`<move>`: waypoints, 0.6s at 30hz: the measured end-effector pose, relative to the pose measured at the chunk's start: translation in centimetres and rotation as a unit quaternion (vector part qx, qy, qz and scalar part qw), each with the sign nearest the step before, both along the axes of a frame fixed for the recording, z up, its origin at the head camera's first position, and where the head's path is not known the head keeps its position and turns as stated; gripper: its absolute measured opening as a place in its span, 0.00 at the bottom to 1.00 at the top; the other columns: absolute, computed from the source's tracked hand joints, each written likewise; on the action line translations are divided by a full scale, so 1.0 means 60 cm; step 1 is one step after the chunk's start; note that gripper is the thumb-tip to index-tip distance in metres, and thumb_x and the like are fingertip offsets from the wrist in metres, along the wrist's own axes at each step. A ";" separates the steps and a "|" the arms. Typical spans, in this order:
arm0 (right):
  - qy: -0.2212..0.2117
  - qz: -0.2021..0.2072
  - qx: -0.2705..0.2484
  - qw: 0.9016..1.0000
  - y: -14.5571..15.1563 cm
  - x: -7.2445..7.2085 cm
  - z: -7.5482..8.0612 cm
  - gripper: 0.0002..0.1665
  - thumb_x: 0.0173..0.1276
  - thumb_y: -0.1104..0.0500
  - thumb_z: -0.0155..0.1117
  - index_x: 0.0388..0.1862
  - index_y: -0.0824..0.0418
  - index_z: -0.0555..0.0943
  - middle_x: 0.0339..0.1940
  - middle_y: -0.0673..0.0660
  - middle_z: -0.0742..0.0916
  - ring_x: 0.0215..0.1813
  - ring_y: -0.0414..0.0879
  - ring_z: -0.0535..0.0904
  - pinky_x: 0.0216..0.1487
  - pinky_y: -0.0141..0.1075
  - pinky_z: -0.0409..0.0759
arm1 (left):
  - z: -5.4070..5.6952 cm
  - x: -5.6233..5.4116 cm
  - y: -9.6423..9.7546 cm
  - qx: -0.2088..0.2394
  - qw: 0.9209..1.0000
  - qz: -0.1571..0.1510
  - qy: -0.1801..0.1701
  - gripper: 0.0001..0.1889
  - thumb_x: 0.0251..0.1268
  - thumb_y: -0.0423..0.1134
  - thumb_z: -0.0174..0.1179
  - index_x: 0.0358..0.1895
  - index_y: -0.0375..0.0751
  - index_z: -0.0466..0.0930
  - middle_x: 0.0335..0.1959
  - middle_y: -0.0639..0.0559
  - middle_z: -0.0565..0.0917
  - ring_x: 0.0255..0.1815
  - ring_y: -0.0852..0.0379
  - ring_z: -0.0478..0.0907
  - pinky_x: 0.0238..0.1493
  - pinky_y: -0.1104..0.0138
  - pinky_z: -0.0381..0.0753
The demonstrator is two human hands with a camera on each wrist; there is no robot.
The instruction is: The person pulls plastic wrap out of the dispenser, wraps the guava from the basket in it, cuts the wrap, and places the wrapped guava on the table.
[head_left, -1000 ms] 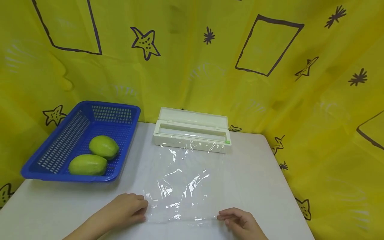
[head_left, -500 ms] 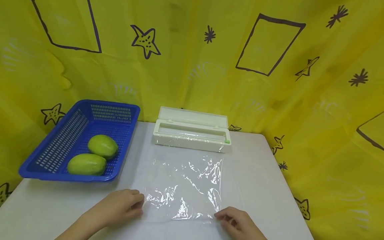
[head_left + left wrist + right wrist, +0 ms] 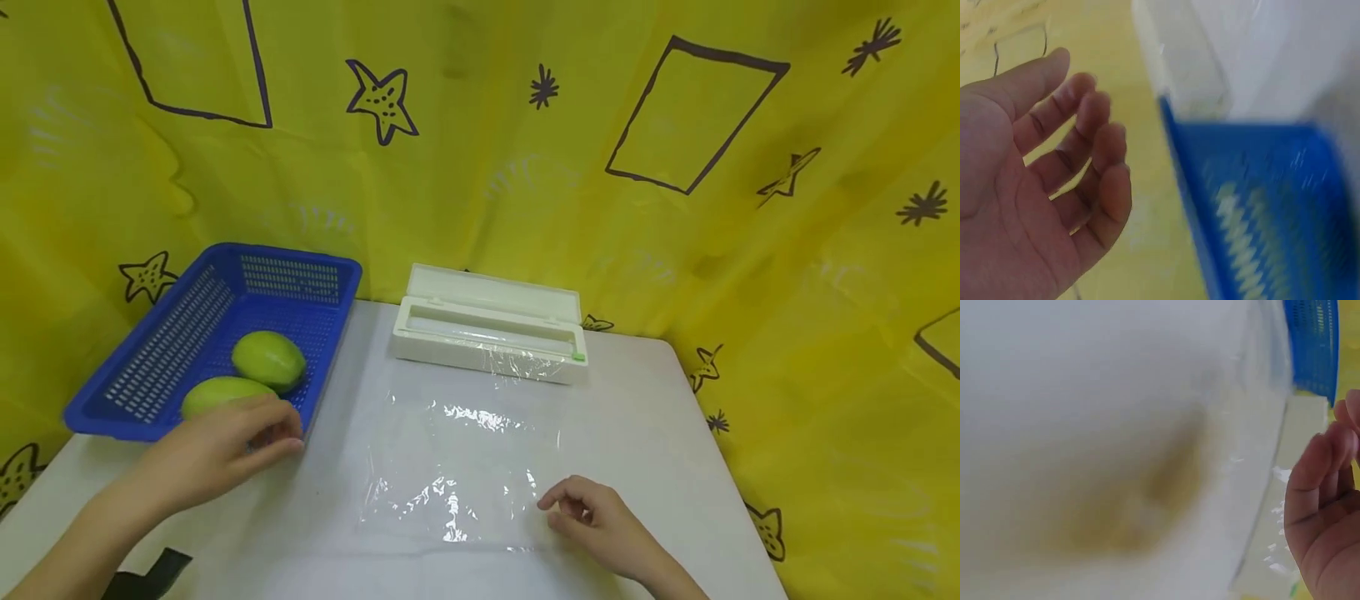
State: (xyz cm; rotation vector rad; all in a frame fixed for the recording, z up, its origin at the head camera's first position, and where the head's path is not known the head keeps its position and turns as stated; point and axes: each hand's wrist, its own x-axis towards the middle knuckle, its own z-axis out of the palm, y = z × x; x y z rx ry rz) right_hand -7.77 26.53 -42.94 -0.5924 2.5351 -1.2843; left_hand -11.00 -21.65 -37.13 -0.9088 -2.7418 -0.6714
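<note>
Clear, glossy plastic film (image 3: 459, 467) lies on the white counter (image 3: 633, 417) before a long white plastic box (image 3: 480, 354); it should be light, limp and clingy, best pinched at its corners. Two smooth green oval fruits (image 3: 268, 360) sit in a blue perforated plastic basket (image 3: 347, 287), probably firm, suiting a full-palm hold. The left hand (image 3: 240, 437), empty, fingers loosely bent, is by the basket's near side; the right hand (image 3: 596, 518), also relaxed, is at the film's right edge, contact unclear.

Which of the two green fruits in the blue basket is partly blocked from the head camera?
The front fruit, nearer the person: the left grip overlaps it in view. The rear fruit, closer to the white box, shows almost whole.
</note>
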 end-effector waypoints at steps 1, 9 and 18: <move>0.013 0.014 0.001 1.000 -0.008 -0.009 0.009 0.06 0.69 0.61 0.66 0.43 0.56 0.84 0.31 0.47 0.81 0.33 0.34 0.74 0.31 0.30 0.79 | 0.007 -0.005 -0.009 -0.005 1.000 0.012 0.006 0.10 0.60 0.43 0.71 0.35 0.63 0.77 0.30 0.75 0.74 0.32 0.74 0.70 0.31 0.72 0.76; 0.050 0.136 0.017 0.989 -0.102 -0.089 0.065 0.10 0.70 0.60 0.66 0.49 0.51 0.83 0.43 0.47 0.87 0.41 0.38 0.81 0.39 0.33 0.84 | 0.020 -0.042 -0.067 -0.014 0.995 0.074 -0.069 0.09 0.66 0.45 0.66 0.47 0.53 0.82 0.43 0.58 0.83 0.45 0.50 0.81 0.39 0.55 0.82; 0.082 0.209 0.045 0.973 -0.254 -0.180 0.105 0.16 0.70 0.61 0.64 0.56 0.58 0.81 0.52 0.50 0.86 0.47 0.40 0.83 0.42 0.27 0.82 | 0.024 -0.105 -0.103 -0.017 0.994 0.064 -0.089 0.16 0.69 0.41 0.64 0.56 0.39 0.80 0.53 0.40 0.82 0.50 0.40 0.79 0.45 0.46 0.81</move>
